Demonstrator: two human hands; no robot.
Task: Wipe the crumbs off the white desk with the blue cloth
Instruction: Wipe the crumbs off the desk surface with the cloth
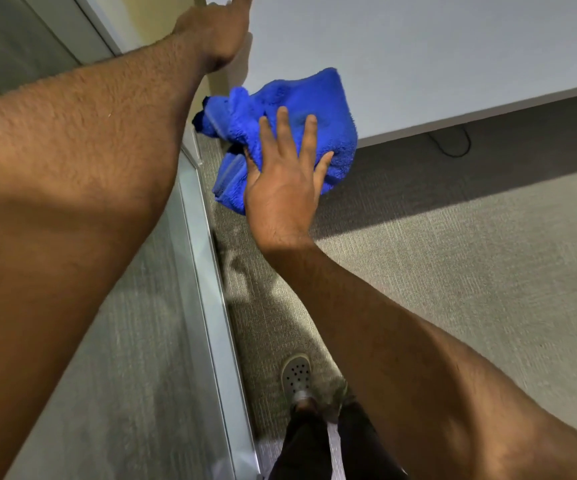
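Head view: my right hand (pixel 282 188) lies flat, fingers spread, on the blue cloth (pixel 290 126) at the desk (pixel 453 57) corner, frame centre.
Left hand (pixel 217 36): braced upper left; grip unclear.
Tip: press evenly, sweep crumbs off the edge.

Desk (pixel 453 46): fills the upper right, its near edge overhanging the carpet.
Cloth (pixel 280 109): bunched on the desk's near left corner, partly hanging past the edge.
Right hand (pixel 285 181): laid flat, fingers spread, on the near part of the cloth.
Left hand (pixel 217 32): further back, at the desk's left edge, beyond the cloth.
Glass partition (pixel 197 271): runs along the left side, just left of the desk corner.
Carpet (pixel 470 271): below and in front of the desk.
Cable (pixel 453 143): on the carpet under the desk.
Shoe (pixel 295 375): on the carpet beside the partition, beneath the right forearm.
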